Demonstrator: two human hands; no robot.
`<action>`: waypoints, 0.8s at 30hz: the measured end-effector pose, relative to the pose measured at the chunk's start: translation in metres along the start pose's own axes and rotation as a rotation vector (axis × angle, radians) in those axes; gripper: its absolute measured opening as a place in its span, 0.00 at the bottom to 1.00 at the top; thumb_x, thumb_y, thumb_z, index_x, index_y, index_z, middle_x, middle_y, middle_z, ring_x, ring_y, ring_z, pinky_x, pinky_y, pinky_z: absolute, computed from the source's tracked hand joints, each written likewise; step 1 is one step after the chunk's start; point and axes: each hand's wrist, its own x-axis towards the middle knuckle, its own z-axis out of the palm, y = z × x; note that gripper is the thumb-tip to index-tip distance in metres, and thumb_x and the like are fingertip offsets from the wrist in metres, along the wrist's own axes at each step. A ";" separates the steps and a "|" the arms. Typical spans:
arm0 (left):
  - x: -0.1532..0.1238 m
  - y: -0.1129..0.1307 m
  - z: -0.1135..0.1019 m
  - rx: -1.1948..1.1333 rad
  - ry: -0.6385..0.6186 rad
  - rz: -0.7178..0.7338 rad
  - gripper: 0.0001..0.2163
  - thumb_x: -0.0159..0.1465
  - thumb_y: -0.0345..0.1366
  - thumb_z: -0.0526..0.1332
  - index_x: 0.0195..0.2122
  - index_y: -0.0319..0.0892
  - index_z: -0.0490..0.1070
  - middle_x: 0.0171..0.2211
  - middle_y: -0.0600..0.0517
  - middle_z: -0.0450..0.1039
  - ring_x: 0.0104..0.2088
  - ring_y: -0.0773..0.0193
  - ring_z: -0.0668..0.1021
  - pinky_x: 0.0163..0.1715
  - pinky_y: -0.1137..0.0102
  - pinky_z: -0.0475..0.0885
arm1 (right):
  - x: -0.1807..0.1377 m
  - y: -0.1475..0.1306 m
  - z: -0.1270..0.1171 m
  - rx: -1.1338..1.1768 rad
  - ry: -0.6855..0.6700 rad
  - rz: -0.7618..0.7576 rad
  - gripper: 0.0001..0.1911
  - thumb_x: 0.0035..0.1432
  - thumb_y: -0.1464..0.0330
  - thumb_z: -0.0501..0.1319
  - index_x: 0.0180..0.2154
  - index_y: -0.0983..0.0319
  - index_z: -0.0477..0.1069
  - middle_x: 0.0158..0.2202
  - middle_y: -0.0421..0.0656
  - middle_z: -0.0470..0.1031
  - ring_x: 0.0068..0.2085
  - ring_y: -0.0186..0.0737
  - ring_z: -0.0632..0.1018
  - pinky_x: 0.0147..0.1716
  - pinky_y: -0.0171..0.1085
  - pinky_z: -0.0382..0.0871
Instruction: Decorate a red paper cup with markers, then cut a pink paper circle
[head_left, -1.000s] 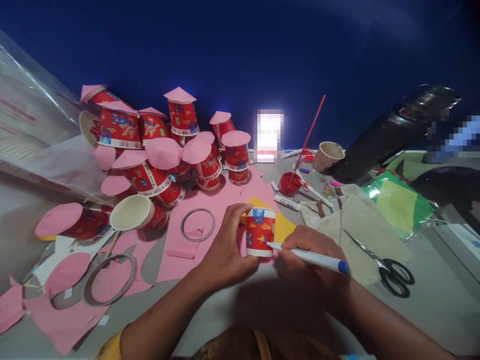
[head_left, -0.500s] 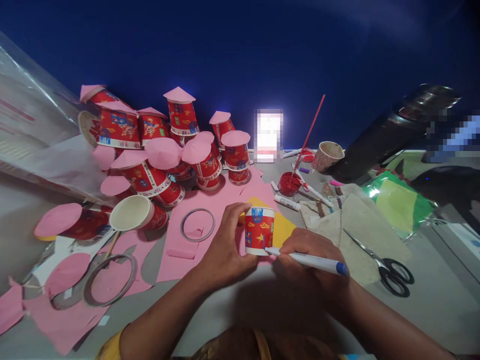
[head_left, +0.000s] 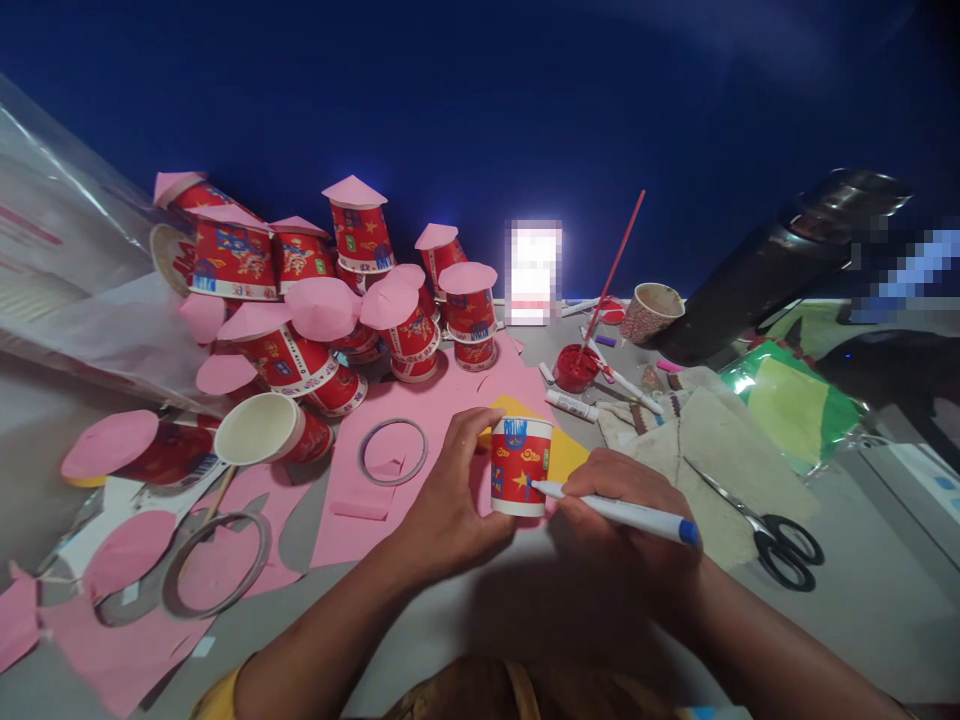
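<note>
- Left hand [head_left: 450, 500]: gripping the red cup [head_left: 517, 455] from the left, thumb at its lower edge, fingers at the top left.
- Right hand [head_left: 634, 505]: closed around a white marker [head_left: 615, 512] with a blue end, pen-style, nib toward the cup.
- Cup place: near-centre, in front of the yellow paper [head_left: 568, 458]; can't tell if its base meets the table [head_left: 862, 620].
- Nib: at the cup's lower right, just right of the yellow star, by a blue mark; exact contact too small to judge.
- Best done, I'd say: firm left grip without denting the wall, which looks like thin paper.
- Light pressure, short strokes; the curve could make the nib skid.
- Fingertips off fresh blue, since wet ink may smear.
</note>
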 end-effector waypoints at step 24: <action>-0.001 -0.003 0.001 -0.100 -0.028 -0.022 0.39 0.54 0.30 0.75 0.65 0.52 0.61 0.65 0.44 0.63 0.65 0.46 0.73 0.67 0.46 0.71 | 0.002 -0.001 -0.003 -0.048 0.037 0.047 0.08 0.63 0.74 0.62 0.32 0.58 0.75 0.25 0.40 0.81 0.24 0.37 0.80 0.24 0.35 0.73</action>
